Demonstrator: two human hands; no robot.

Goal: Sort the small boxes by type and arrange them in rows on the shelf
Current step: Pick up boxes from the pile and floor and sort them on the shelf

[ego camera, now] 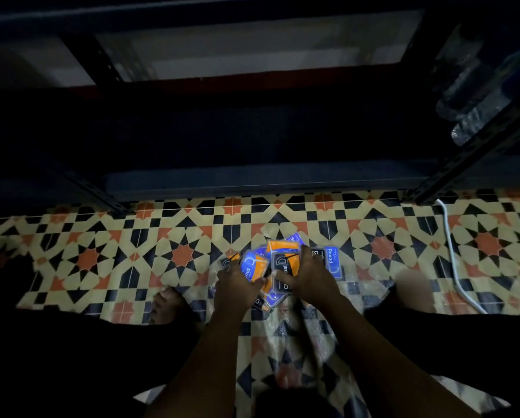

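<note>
Still at the sorting stage, by the look of it, with nothing visible yet on the dark metal shelf [252, 179] ahead. Small flat boxes in blue, orange and black [278, 260] heaped on the patterned tile floor [102, 236], just short of the shelf's lower edge. Left hand [237, 283] curled round a blue-and-orange box printed "Round" [252, 267], thumb and fingers closed on its edges. Right hand [305, 277] bent over a black-fronted box with an orange edge [282, 268], fingers wrapped across its top and side, gripping it. Another blue box marked "Round" [332, 262] lying flat just beside the right hand, apart from the heap. Next, probably: splitting the two held boxes by type, gathering like with like, then lifting a matched set forward onto the shelf board. Needed for that: reading the printed labels in poor light, since colours repeat across types. Around: a white cable [451, 257] trailing over the floor to the right, clear plastic bottles [475, 95] on the neighbouring rack, a bare foot [166, 306] near the heap on the left. Shelf interior too dark to judge for room.
</note>
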